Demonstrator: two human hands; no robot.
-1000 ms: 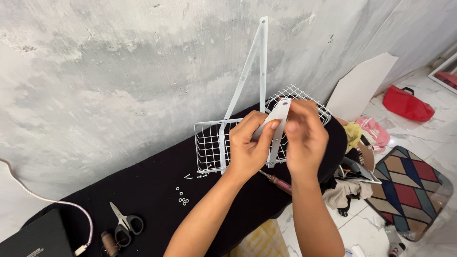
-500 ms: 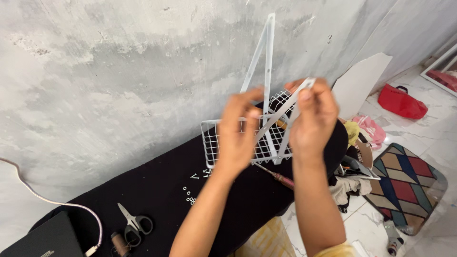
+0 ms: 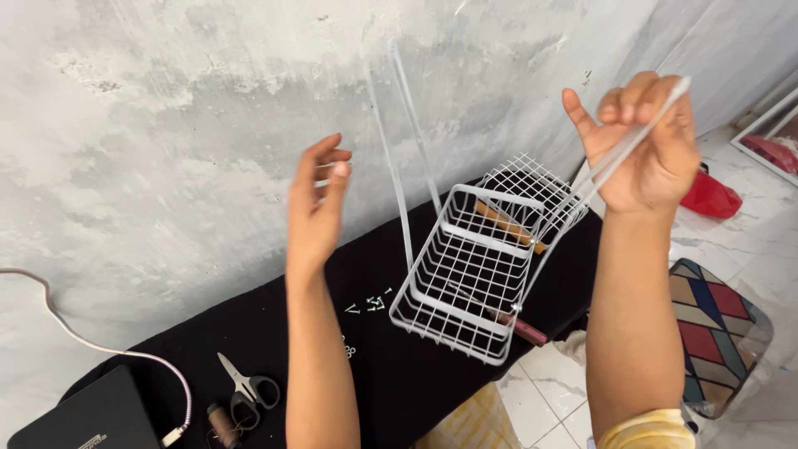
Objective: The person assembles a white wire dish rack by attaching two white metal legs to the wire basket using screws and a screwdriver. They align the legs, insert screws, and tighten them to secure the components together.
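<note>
Tilting white wire basket, 2 rails

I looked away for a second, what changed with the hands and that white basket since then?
The hands have drawn apart: the left hand let go and is open, while the right hand lifted a white bar, tilting the wire basket. The scissors and black cloth stayed put.

You've got two hands raised: left hand, right hand. One white wire basket. One white rod in your right hand. One pair of scissors. One thread spool. One white cable. One patterned mat.
</note>
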